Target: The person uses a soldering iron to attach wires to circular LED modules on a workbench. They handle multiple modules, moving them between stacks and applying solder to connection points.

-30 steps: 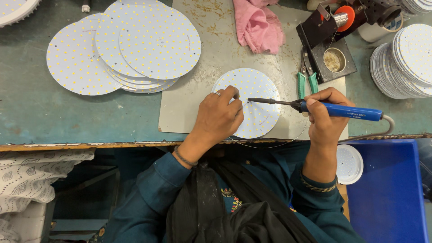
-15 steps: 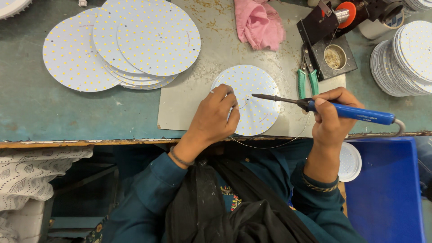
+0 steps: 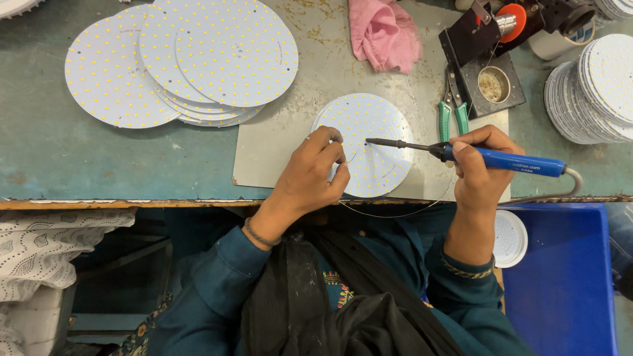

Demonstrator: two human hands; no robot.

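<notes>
The green workbench filled the upper half of the view. On it lay a grey mat, and on the mat the round white LED board, taken here as landmark. Left of the board and well apart, a fanned stack of like boards lay on the bench; right of it stood a taller stack. Below and right of the board, off the bench, was a blue bin. Above the board lay a pink cloth; just right of it, green-handled cutters. The left hand, fingers curled, pinched a thin wire at the board's left edge. The right hand gripped a blue soldering iron, its tip over the board's centre.
</notes>
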